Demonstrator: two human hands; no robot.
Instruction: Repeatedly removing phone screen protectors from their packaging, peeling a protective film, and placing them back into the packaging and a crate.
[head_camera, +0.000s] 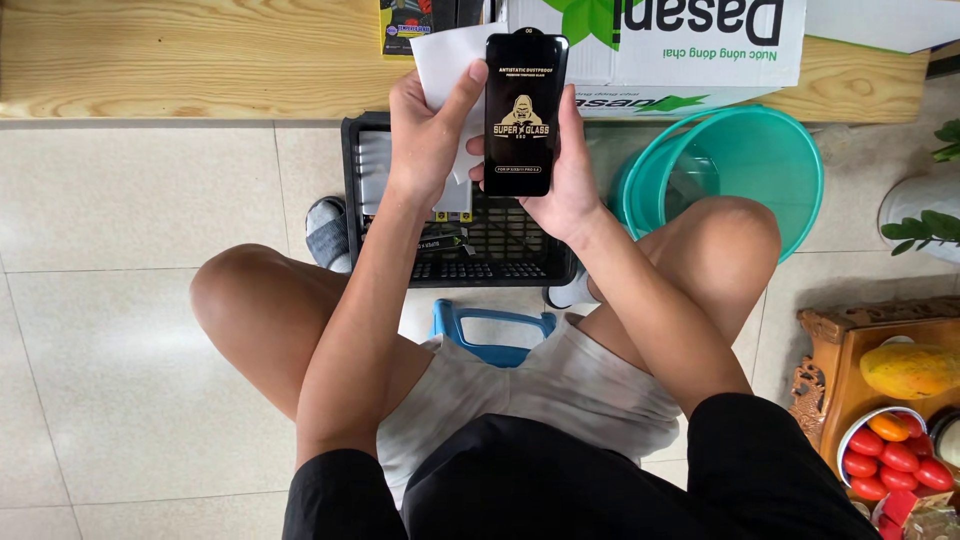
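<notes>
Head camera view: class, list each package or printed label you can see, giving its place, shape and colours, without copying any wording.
Flat black rectangular screen-protector pack with gold print: held upright in both hands, centre top.
White cardboard box with green leaf print: on the wooden shelf, upper right.
Small yellow and dark printed packet: shelf, upper left of the hands.

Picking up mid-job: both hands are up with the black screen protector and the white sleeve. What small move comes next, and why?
Probably slide the black glass screen protector, held upright in the right hand, toward the flat white paper sleeve that the left hand pinches: they sit side by side, not yet joined.
</notes>
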